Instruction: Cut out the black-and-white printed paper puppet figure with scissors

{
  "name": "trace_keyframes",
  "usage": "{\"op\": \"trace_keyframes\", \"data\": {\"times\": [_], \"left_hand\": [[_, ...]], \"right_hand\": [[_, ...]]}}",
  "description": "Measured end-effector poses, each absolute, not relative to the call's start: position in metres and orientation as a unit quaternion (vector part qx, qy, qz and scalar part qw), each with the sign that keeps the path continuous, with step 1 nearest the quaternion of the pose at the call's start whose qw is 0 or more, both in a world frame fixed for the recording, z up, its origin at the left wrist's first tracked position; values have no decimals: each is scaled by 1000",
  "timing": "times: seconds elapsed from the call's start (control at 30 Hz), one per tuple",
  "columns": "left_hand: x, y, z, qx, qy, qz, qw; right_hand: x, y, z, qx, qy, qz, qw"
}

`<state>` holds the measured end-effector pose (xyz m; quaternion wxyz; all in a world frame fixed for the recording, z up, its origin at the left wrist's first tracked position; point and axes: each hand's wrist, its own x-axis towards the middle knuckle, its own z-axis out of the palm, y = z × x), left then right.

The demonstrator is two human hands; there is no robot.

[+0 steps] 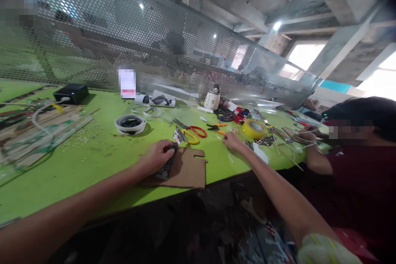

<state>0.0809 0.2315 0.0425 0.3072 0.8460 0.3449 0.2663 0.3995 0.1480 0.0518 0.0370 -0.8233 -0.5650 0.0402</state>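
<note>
My left hand (159, 156) is closed around a dark, flat strip-like object (167, 168), its exact kind unclear, with a crumpled silvery end (179, 136) sticking out past the fingers. Under it lies a flat piece of brown cardboard (190, 169) with a notch cut in one edge. My right hand (232, 142) is closed, its fingertips at the end of one orange handle of small pliers (215, 127). The pliers lie on the green table with their handles apart. Between the hands are scissors (191, 133) with one red and one yellow handle loop.
A roll of yellow tape (254, 128), scattered tools and a white bottle (212, 98) stand beyond my right hand. A white coil (130, 124), wooden strips (40, 132) and a black box (71, 93) are left. A co-worker (361, 173) sits at right; a perforated metal screen (148, 49) borders the back.
</note>
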Motion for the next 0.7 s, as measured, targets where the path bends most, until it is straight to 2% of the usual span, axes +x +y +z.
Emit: {"op": "trace_keyframes", "data": {"times": [0.2, 0.3, 0.4, 0.53, 0.7], "left_hand": [[79, 220, 40, 903, 295, 217, 226], [74, 213, 42, 912, 299, 203, 192], [67, 211, 46, 915, 318, 193, 155], [62, 213, 47, 910, 352, 183, 116], [64, 218, 44, 898, 382, 183, 117]], "right_hand": [[415, 78, 92, -735, -667, 118, 31], [417, 44, 98, -751, -654, 68, 65], [403, 35, 78, -784, -608, -12, 122], [379, 49, 31, -807, -570, -54, 147], [377, 44, 22, -808, -558, -35, 188]]}}
